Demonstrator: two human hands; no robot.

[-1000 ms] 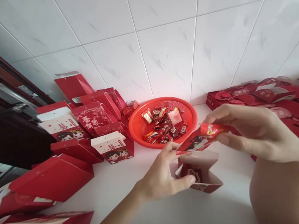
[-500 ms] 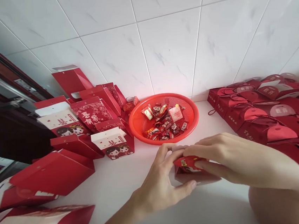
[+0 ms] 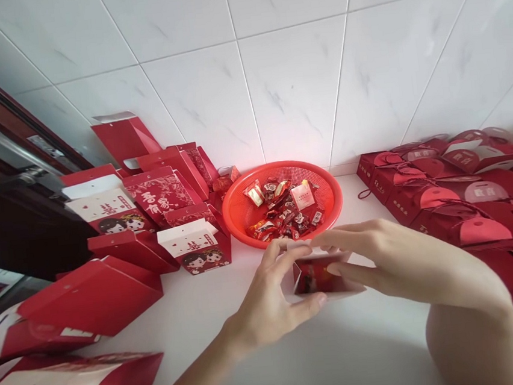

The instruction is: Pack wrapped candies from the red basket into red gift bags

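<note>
White tiled wall (image 3: 185, 18) behind a pale counter (image 3: 380, 350), two bare hands at a small box (image 3: 345, 293).
Grasping the box from its left side, the left hand (image 3: 267, 303) has its thumb along the near edge and its fingers at the far one; the right hand (image 3: 390, 258) bends over the opening, thumb on a red packet (image 3: 316, 276) lying inside, though whether it grips that packet I cannot tell. Just beyond sits a red basket (image 3: 230, 219) of wrapped sweets (image 3: 286, 215), with red and white cartons (image 3: 203, 259) to its left and corded red gift boxes (image 3: 438, 196) in rows to its right.
</note>
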